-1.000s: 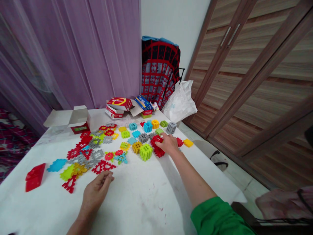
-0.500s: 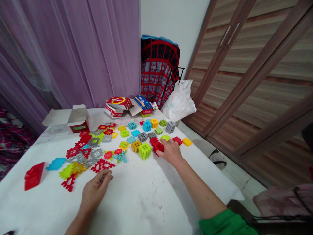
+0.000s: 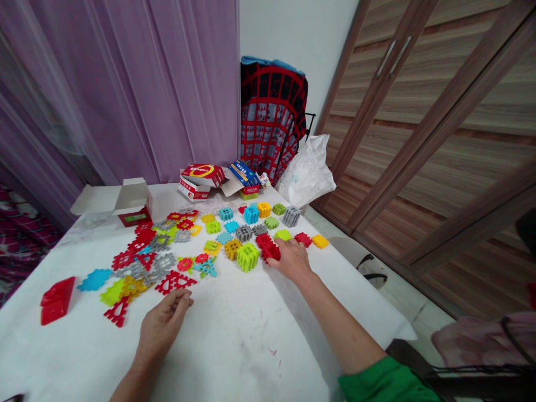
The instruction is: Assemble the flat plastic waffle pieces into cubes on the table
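My right hand (image 3: 293,259) is closed round a stack of red interlocking toy blocks (image 3: 265,244), its thumb at the near side. Part of the stack is hidden under my fingers. Left of it stand a lime green block (image 3: 248,257) and a mustard block (image 3: 232,249). A flat red piece (image 3: 303,240) and a flat yellow piece (image 3: 320,242) lie to the right. My left hand (image 3: 167,316) rests on the table with its fingers curled together and nothing visible in them. Just beyond it are red triangular pieces (image 3: 175,282).
Loose flat pieces, among them a blue one (image 3: 95,280), spread over the left of the white table (image 3: 234,346). A red folded piece (image 3: 57,300) lies far left. An open box (image 3: 133,204), a red box (image 3: 201,177), a blue box (image 3: 244,174) and a white bag (image 3: 307,173) stand behind.
The view has shifted very slightly. Both hands hold their places, the right one still on the red blocks.
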The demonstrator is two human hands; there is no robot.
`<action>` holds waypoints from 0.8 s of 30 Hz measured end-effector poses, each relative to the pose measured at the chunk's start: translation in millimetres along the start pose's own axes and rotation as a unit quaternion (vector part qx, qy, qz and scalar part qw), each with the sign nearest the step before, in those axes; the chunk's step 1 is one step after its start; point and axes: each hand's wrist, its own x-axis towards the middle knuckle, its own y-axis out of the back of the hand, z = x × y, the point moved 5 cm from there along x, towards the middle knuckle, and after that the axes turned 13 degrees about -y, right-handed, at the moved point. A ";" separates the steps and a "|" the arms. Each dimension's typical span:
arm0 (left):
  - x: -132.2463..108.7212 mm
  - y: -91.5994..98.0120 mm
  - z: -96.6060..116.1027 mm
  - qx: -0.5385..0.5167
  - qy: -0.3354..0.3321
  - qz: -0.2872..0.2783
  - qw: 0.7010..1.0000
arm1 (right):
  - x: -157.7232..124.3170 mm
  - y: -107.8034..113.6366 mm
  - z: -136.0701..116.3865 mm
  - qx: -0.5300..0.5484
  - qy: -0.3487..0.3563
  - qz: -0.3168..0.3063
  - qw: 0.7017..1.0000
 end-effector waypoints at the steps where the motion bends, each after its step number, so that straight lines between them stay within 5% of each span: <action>1: 0.0 -0.4 -0.5 -0.001 0.000 0.001 1.000 | 0.1 -0.1 -0.2 0.001 0.001 -0.001 1.000; 11: 1.0 0.5 5.2 -0.014 0.005 -0.004 1.000 | -4.7 -2.6 6.2 0.019 -0.042 -0.038 0.998; 24: 1.9 2.5 7.1 -0.008 0.000 -0.002 1.000 | -21.1 -39.5 1.3 0.079 -0.127 0.013 0.989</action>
